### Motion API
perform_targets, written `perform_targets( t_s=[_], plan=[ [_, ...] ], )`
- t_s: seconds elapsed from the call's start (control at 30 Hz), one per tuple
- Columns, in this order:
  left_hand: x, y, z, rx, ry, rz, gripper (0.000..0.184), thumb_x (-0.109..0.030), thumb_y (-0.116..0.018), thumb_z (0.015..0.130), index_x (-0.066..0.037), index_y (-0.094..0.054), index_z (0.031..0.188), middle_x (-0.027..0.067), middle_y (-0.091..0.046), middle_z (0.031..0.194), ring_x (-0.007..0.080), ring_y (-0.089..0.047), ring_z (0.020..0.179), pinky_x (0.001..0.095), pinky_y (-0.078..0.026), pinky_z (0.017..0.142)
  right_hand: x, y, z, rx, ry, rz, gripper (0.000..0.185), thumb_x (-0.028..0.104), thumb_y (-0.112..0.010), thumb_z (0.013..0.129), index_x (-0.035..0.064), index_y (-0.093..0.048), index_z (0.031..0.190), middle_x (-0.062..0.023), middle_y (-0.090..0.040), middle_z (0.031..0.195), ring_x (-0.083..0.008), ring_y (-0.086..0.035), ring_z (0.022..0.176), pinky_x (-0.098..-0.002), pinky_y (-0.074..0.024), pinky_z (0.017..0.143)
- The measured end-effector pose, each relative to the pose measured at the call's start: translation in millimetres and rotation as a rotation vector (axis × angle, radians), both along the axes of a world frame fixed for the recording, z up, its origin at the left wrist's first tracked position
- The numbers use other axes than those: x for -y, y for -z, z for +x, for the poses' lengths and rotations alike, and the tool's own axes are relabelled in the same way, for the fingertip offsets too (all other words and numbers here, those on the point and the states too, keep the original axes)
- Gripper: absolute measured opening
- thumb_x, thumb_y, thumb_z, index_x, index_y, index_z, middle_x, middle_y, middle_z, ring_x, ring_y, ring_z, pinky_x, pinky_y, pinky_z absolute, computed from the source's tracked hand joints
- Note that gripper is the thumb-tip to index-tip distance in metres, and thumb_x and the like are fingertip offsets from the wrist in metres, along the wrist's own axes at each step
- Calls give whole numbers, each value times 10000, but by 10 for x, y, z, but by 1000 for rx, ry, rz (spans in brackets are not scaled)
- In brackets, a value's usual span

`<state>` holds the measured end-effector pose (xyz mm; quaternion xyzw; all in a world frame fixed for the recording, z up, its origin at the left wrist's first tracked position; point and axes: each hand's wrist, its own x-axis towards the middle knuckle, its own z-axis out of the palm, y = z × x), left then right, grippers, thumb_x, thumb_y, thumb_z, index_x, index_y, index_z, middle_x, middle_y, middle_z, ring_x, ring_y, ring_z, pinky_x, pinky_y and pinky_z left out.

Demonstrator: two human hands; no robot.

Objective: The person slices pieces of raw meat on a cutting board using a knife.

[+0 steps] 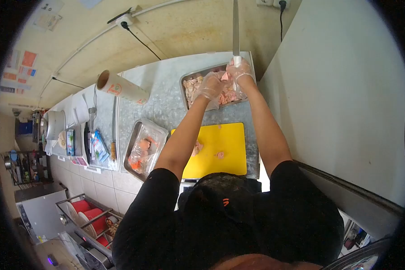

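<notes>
Both my hands wear clear plastic gloves and are over a metal tray [184, 88] filled with pieces of raw meat [193, 87]. My right hand [241, 72] is closed round the white handle of a long knife [236, 31], whose blade points up toward the wall. Beside it, my left hand [211, 86] has its fingers curled down at the meat; a pink piece shows by the fingertips, but whether it is gripped is unclear. Nearer my body lies a yellow cutting board [231, 144] with a few small meat scraps [219, 155] on it.
Left of the board, a second metal tray [130, 147] holds a plastic bag with orange and pink pieces. A large roll [128, 87] lies farther back on the metal table. A tall pale panel [337, 90] borders the right side. Red containers [91, 220] stand on a lower rack.
</notes>
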<state>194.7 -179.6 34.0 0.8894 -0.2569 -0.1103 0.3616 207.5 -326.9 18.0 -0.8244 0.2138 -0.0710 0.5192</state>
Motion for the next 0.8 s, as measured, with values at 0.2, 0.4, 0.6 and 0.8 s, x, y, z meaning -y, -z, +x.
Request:
perform_targets(
  t_s=[0.2, 0.4, 0.6, 0.8],
  plan=[
    [-33, 317, -92, -178, -99, 33, 213, -162, -658, 820, -94, -704, 1016, 164, -687, 985, 304, -650, 922, 368, -482, 832, 155, -454, -113, 40, 51, 534, 117, 64, -642, 756, 48, -540, 813, -49, -569, 654, -126, -530, 487, -275, -413, 433],
    [26, 522, 76, 437, -76, -376, 388, -300, -664, 824, -91, -643, 1151, 202, -667, 968, 330, -643, 911, 403, -494, 795, 170, -28, -38, 33, -125, 506, 152, 46, -655, 749, 54, -546, 855, -46, -550, 626, -145, -519, 470, -291, -404, 402],
    [77, 617, 188, -50, -49, -23, 328, -298, -613, 869, -74, -646, 1107, 207, -667, 967, 365, -632, 912, 438, -490, 777, 120, -153, -30, 8, -91, 666, 132, 36, -654, 716, 24, -559, 807, -62, -547, 609, -160, -530, 475, -314, -432, 426],
    [-71, 519, 55, -190, -178, 52, 378, -298, -547, 903, -18, -611, 1148, 262, -637, 1032, 393, -607, 990, 455, -468, 855, 246, -351, 6, 89, -79, 681, 158, 33, -649, 739, 50, -503, 797, -74, -569, 654, -133, -519, 490, -294, -439, 423]
  ],
)
